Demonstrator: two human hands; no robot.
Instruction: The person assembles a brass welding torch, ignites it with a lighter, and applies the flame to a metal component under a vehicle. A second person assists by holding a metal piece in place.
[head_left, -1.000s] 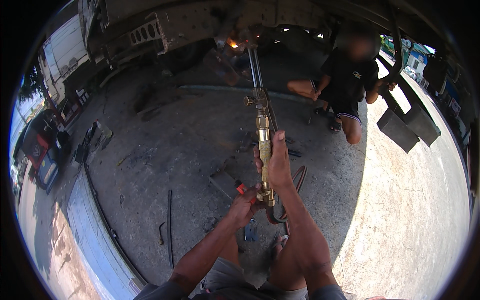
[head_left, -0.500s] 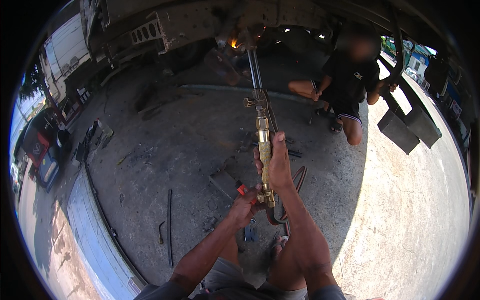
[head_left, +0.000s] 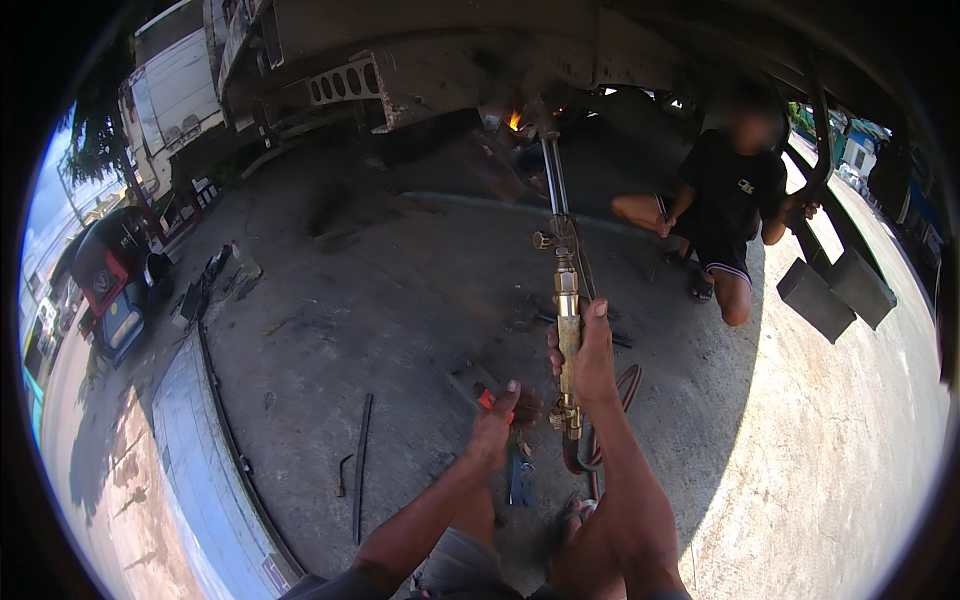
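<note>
My right hand [head_left: 590, 360] is closed round the brass handle of a cutting torch [head_left: 567, 330]. Its steel tubes point away from me, up to the underside of a vehicle [head_left: 450, 90]. A small orange flame [head_left: 515, 121] burns beside the torch head; the tip itself is hard to see. Hoses [head_left: 580, 458] run down from the torch's near end toward my legs. Left of the valve, my left hand [head_left: 500, 420] is apart from the torch. A small red object [head_left: 488, 399] with a dark end seems held in it, partly hidden; the fingers are smeared by motion.
A person in dark clothes [head_left: 735, 190] crouches at the right, one hand on a metal bar by two dark plates [head_left: 817, 300]. On the floor lie a thin rod [head_left: 362, 468], a bent piece [head_left: 343, 475] and a blue-grey item [head_left: 520, 480]. A pale panel [head_left: 205, 460] stretches along the left.
My left hand has come away from the valve at the torch's near end, its fingers now farther extended. The right hand keeps its grip. The whole view has shifted, scene moving right and down.
</note>
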